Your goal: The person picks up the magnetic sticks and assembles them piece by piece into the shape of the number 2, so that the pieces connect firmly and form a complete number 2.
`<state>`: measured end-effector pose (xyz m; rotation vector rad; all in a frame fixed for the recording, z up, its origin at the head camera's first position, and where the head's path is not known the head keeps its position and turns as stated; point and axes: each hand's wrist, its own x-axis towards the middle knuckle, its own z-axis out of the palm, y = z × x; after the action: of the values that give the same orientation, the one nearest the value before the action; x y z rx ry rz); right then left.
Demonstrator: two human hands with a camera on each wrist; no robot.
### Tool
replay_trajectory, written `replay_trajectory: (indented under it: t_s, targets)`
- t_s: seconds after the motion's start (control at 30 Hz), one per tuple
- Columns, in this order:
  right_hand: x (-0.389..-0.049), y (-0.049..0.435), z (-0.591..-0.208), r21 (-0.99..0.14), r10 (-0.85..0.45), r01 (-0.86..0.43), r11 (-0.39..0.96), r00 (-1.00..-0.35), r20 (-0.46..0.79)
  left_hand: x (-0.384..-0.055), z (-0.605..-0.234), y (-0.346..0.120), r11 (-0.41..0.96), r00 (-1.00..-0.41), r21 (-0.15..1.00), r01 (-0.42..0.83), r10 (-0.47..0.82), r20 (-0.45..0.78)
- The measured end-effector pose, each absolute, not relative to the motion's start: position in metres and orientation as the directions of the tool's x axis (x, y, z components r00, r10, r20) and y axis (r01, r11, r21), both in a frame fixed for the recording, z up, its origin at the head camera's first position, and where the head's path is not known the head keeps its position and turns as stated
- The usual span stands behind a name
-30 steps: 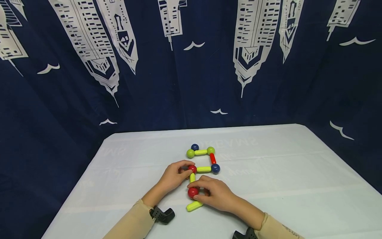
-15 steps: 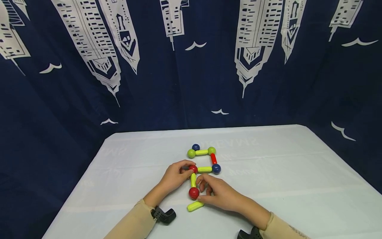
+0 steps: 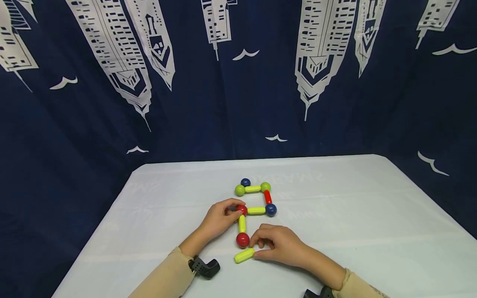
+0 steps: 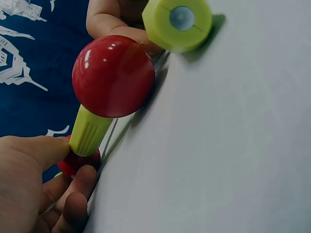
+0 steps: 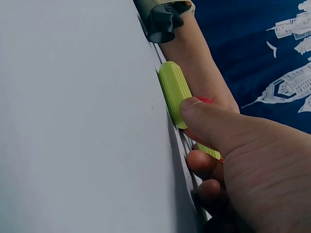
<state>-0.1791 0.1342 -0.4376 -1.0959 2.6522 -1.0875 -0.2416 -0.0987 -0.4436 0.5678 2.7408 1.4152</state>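
My left hand (image 3: 220, 218) pinches a red ball (image 3: 242, 210) between thumb and fingers. From that ball a yellow-green magnetic rod (image 3: 242, 223) runs toward me to another red ball (image 3: 242, 240), which looms large in the left wrist view. In front of it lies a loose yellow-green magnetic rod (image 3: 244, 255), apart from the ball. My right hand (image 3: 281, 245) has its thumb and index finger around the right end of this loose rod. The thumb (image 5: 197, 109) lies against the rod in the right wrist view; the index fingertip is hidden there.
Beyond the hands the joined chain goes on: a yellow-green rod (image 3: 256, 210), a blue ball (image 3: 271, 210), a red rod (image 3: 268, 197), a green ball (image 3: 266, 187), another green ball (image 3: 240, 190) and a blue ball (image 3: 245, 182). A white cloth (image 3: 354, 223) covers the table.
My right hand has let go of the front red ball and moved slightly right and toward me, to the loose rod's end. The left hand keeps its hold.
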Motion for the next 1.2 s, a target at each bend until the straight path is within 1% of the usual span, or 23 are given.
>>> replay_trajectory:
  t_s: [0.17,0.3,0.53,0.6,0.77,0.87,0.97,1.07,1.2]
  targets:
    - [-0.178,0.132,-0.437,-0.631,-0.660,-0.609,0.479,-0.725,0.198,-0.241,-0.443,-0.100,0.535,-0.936,0.787,0.308,0.318,0.151]
    - [-0.177,0.133,-0.436,-0.628,-0.662,-0.610,0.483,-0.724,0.194,-0.241,-0.443,-0.100,0.529,-0.934,0.789,0.312,0.321,0.155]
    - [-0.175,0.131,-0.437,-0.604,-0.657,-0.632,0.486,-0.720,0.224,-0.241,-0.442,-0.099,0.526,-0.936,0.791,0.312,0.316,0.159]
    - [-0.176,0.132,-0.437,-0.624,-0.666,-0.628,0.465,-0.712,0.221,-0.241,-0.442,-0.098,0.525,-0.934,0.790,0.318,0.317,0.165]
    - [-0.178,0.136,-0.432,-0.738,-0.703,-0.581,0.343,-0.680,0.208,-0.240,-0.443,-0.098,0.517,-0.933,0.795,0.317,0.319,0.166]
    - [-0.183,0.142,-0.428,-0.776,-0.690,-0.551,0.307,-0.691,0.218,-0.240,-0.443,-0.098,0.514,-0.934,0.797,0.317,0.316,0.168]
    - [-0.189,0.150,-0.427,-0.777,-0.650,-0.540,0.325,-0.724,0.231,-0.241,-0.443,-0.098,0.516,-0.933,0.794,0.320,0.315,0.172]
    - [-0.194,0.158,-0.428,-0.783,-0.625,-0.510,0.356,-0.753,0.206,-0.241,-0.443,-0.098,0.522,-0.936,0.793,0.314,0.312,0.165]
    - [-0.198,0.163,-0.431,-0.793,-0.619,-0.470,0.388,-0.770,0.155,-0.241,-0.443,-0.098,0.524,-0.938,0.795,0.307,0.310,0.157]
